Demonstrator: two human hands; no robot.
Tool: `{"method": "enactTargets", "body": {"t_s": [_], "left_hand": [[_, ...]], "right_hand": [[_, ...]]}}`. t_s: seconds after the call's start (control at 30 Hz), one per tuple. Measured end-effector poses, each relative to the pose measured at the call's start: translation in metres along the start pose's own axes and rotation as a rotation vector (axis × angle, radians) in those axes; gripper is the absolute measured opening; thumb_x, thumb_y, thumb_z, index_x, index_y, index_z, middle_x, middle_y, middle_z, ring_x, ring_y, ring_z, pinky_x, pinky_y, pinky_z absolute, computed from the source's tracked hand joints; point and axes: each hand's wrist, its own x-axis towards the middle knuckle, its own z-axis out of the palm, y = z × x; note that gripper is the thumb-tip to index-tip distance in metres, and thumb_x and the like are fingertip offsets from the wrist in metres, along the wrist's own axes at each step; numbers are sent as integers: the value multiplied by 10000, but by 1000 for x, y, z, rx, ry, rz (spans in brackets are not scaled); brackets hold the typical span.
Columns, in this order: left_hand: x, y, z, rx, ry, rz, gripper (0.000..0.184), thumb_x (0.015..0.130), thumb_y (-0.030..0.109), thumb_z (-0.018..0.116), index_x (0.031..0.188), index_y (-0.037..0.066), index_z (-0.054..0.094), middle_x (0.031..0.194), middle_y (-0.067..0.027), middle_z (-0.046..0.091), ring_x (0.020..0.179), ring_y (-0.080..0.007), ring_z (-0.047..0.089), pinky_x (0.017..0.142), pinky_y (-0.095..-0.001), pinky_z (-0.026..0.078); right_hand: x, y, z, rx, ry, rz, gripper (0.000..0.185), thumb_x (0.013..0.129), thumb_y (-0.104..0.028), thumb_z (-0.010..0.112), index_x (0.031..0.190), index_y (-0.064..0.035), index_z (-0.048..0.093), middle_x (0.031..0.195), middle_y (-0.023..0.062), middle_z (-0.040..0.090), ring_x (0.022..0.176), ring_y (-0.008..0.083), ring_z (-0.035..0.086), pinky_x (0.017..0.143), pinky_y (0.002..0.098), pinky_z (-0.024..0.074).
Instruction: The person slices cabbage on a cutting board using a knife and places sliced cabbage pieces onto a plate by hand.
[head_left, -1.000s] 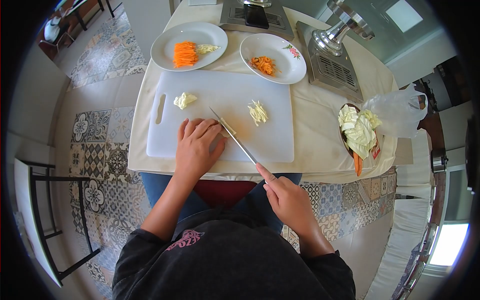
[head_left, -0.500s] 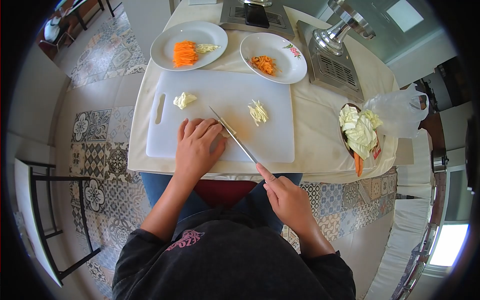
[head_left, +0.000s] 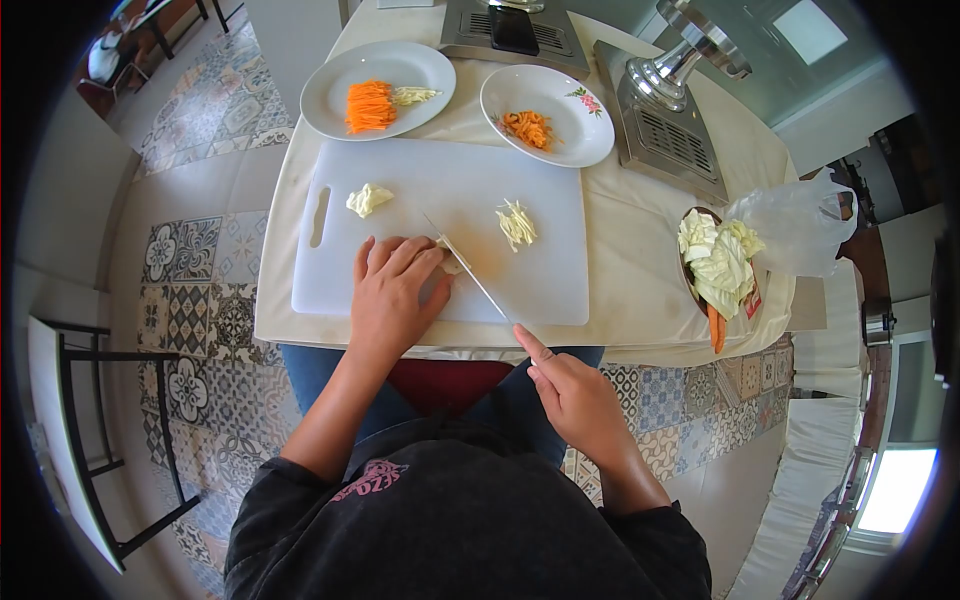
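Left hand (head_left: 400, 288): palm down, fingers bent and side by side, thumb apart. Right hand (head_left: 572, 388): closed in a grip, index finger (head_left: 533, 343) extended forward. Both forearms (head_left: 345, 412) angle inward.

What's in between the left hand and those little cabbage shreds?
In the head view, a pale vegetable piece by the left hand, then the slanting knife, then orange-tinged white cutting board up to the cabbage shreds.

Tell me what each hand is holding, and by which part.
The right hand holds the knife by its handle. The left hand touches a pale vegetable piece beside the knife; whether and where it grips it is hidden.
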Motion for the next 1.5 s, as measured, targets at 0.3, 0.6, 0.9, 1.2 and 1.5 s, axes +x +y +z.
{"method": "enactTargets", "body": {"t_s": [0.3, 0.6, 0.9, 1.2, 1.5], "left_hand": [[1, 5, 8, -2, 36, -67, 221, 830, 204, 770, 1025, 132, 698, 1117, 2, 669, 1106, -244, 592, 1090, -538, 360], [0, 4, 11, -13, 73, -38, 210, 810, 172, 786, 992, 118, 696, 1082, -4, 676, 1074, -261, 600, 1061, -534, 384], [-2, 2, 11, -18, 44, -79, 205, 838, 241, 779, 992, 117, 725, 1107, 3, 674, 1105, -233, 591, 1109, -545, 342], [-2, 1, 12, -53, 60, -56, 180, 819, 205, 791, 966, 130, 721, 1092, 12, 668, 1105, -238, 601, 1108, -559, 342], [-2, 3, 11, -17, 33, -100, 173, 838, 224, 771, 979, 141, 715, 1102, 32, 662, 1135, -205, 586, 1136, -548, 310]], "right_hand": [[2, -1, 0, 38, -64, 40, 642, 965, -95, 574, 1559, -248, 384, 797, 145, 665, 687, 351, 659, 649, 469, 538], [21, -2, 10, 28, -51, 25, 615, 980, -112, 564, 1556, -233, 386, 770, 182, 642, 685, 376, 648, 652, 480, 531], [6, -13, -5, 8, -77, 55, 601, 988, -116, 557, 1551, -246, 394, 771, 180, 629, 683, 382, 635, 652, 487, 518], [-9, -13, -21, 52, -180, 128, 613, 994, -112, 550, 1565, -246, 370, 750, 173, 616, 679, 375, 628, 659, 490, 512], [34, -5, 22, -2, -81, 13, 620, 990, -125, 555, 1570, -234, 364, 784, 186, 607, 663, 378, 620, 632, 481, 519]]}}
